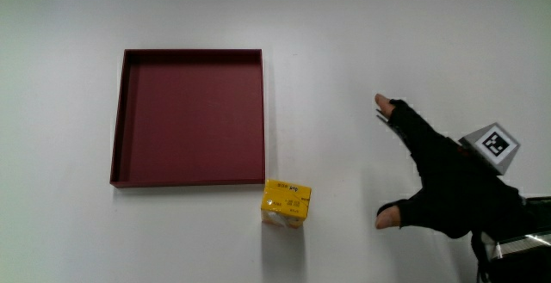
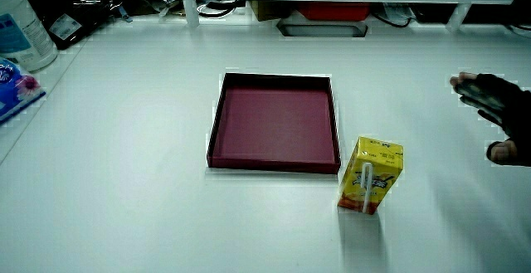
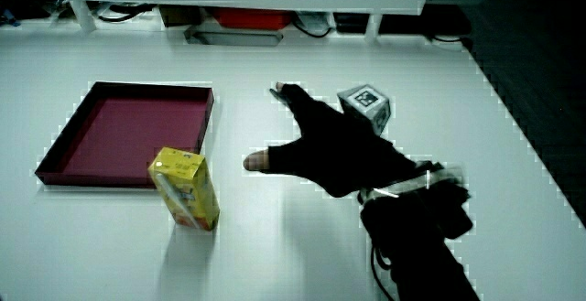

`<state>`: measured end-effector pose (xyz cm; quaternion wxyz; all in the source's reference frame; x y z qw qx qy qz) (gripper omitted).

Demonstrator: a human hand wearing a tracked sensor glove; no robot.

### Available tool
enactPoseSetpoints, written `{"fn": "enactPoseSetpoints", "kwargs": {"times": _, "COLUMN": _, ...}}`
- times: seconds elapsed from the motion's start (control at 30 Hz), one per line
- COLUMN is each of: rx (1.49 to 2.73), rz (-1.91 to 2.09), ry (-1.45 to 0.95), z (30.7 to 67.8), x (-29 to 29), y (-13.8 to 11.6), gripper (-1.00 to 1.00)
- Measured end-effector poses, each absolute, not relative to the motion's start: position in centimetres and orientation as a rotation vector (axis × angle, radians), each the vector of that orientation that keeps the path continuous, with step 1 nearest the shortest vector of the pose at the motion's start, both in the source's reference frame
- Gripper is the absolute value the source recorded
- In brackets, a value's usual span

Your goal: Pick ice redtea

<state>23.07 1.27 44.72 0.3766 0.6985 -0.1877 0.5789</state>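
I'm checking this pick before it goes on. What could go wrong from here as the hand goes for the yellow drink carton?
The tall yellow drink carton stands upright on a small base, so the spread, empty gloved hand arriving from beside it could tip it over. It also stands close to the dark red square tray, at the corner nearest the person; a push might knock it against the tray's wall.

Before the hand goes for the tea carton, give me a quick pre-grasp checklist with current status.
1. Yellow tea carton upright on the table: ok.
2. Carton apart from the dark red tray, just nearer the person than its corner: ok.
3. Hand empty, fingers spread: ok.
4. Bare table between hand and carton: ok.
5. Straw on the carton's face in a side view, may affect grip: cannot tell.
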Motion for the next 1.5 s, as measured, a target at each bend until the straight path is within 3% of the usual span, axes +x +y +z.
{"fn": "enactPoseSetpoints", "kwargs": {"times": 0.8, "rx": 1.595, "rz": 1.487, "ry": -0.525, "z": 48.7, "x": 16.0, "y": 4.2, "gripper": 0.00}}
{"fn": "enactPoseSetpoints", "kwargs": {"times": 1.33, "rx": 1.562, "rz": 1.527, "ry": -0.521, "z": 50.0, "x": 14.8, "y": 5.0, "gripper": 0.00}}
{"fn": "enactPoseSetpoints", "kwargs": {"times": 1.5, "rx": 1.568, "rz": 1.621, "ry": -0.495, "z": 50.2, "x": 15.1, "y": 5.0, "gripper": 0.18}}
